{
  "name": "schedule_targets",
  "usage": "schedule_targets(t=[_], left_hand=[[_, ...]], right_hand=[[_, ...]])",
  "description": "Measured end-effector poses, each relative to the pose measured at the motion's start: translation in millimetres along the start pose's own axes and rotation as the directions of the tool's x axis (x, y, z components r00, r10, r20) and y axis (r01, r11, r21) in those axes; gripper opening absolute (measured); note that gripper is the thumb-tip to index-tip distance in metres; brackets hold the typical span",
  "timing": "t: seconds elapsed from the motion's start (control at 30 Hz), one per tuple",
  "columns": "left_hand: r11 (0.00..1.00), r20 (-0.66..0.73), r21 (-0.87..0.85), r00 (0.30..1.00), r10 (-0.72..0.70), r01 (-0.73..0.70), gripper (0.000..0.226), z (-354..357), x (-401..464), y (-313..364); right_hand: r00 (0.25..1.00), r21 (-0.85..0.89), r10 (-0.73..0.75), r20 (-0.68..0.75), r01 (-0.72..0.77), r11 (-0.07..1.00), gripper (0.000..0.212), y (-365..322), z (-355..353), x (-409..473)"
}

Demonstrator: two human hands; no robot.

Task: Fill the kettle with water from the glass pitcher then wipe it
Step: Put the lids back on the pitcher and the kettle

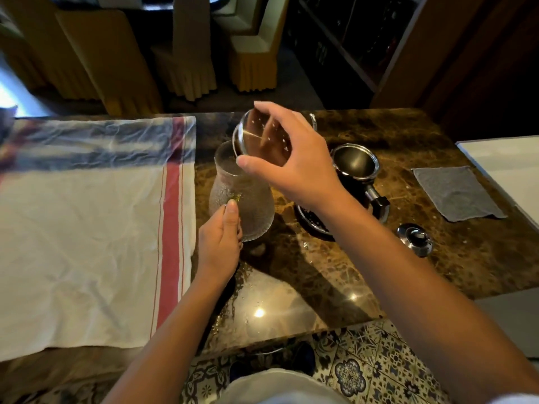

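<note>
A textured glass pitcher (pixel 250 196) stands on the brown marble counter (pixel 291 287). My left hand (pixel 221 243) grips its lower side. Just above the pitcher's mouth, my right hand (pixel 294 161) holds the round glass lid (pixel 256 138), tilted on edge. The steel kettle (pixel 355 164) sits uncovered to the right of the pitcher, its black handle (pixel 379 202) pointing toward me; my right forearm hides part of its base. The kettle's metal lid (pixel 415 239) lies on the counter further right. A grey wiping cloth (pixel 455 193) lies flat at the far right.
A white towel with a red stripe (pixel 87 243) covers the counter's left half. Water drops and glare spots lie on the counter in front of the pitcher. Covered chairs (pixel 189 53) stand beyond the far edge. A white surface (pixel 507 161) adjoins the right side.
</note>
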State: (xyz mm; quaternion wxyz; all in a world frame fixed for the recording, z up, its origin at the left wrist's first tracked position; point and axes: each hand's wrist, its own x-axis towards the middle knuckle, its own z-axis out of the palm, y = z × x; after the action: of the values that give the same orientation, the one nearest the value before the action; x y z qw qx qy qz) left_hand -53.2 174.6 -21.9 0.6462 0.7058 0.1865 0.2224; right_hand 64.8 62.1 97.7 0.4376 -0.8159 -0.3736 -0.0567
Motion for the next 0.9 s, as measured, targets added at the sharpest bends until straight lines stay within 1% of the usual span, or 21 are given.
schedule_targets(t=[0.1, 0.2, 0.37, 0.5, 0.6, 0.73, 0.83, 0.9], left_hand=[[1.000, -0.006, -0.005, 1.000, -0.018, 0.018, 0.043, 0, 0, -1], [1.000, -0.011, -0.004, 1.000, -0.019, 0.019, 0.043, 0, 0, -2], [1.000, -0.017, 0.018, 1.000, -0.009, 0.010, 0.041, -1, -1, -1], [1.000, -0.013, -0.019, 1.000, -0.016, 0.016, 0.043, -1, -3, 0], [0.997, 0.009, -0.076, 1.000, -0.012, 0.013, 0.048, -1, -4, 0], [0.982, 0.069, -0.188, 0.998, -0.006, 0.019, 0.040, -1, -9, 2], [0.973, 0.082, -0.232, 0.997, 0.008, 0.011, 0.037, 1, -12, 1], [0.975, 0.069, -0.223, 0.997, 0.023, -0.007, 0.038, 5, -14, 2]], right_hand=[[0.997, -0.080, -0.055, 0.046, 0.059, 0.995, 0.080, 0, 21, 13], [0.992, -0.147, -0.054, 0.118, 0.071, 0.987, 0.080, 6, 33, 18], [0.982, -0.212, -0.022, 0.186, 0.062, 0.975, 0.068, 6, 36, 17], [0.979, -0.168, -0.021, 0.205, 0.056, 0.984, 0.059, 9, 40, 17], [0.971, -0.153, 0.039, 0.234, -0.003, 0.988, 0.058, 12, 43, 19], [0.944, -0.171, 0.086, 0.320, -0.031, 0.985, 0.055, 11, 36, 26], [0.933, -0.105, 0.079, 0.352, -0.045, 0.993, 0.054, 12, 31, 25], [0.938, -0.053, 0.075, 0.339, -0.061, 0.997, 0.054, 13, 33, 18]])
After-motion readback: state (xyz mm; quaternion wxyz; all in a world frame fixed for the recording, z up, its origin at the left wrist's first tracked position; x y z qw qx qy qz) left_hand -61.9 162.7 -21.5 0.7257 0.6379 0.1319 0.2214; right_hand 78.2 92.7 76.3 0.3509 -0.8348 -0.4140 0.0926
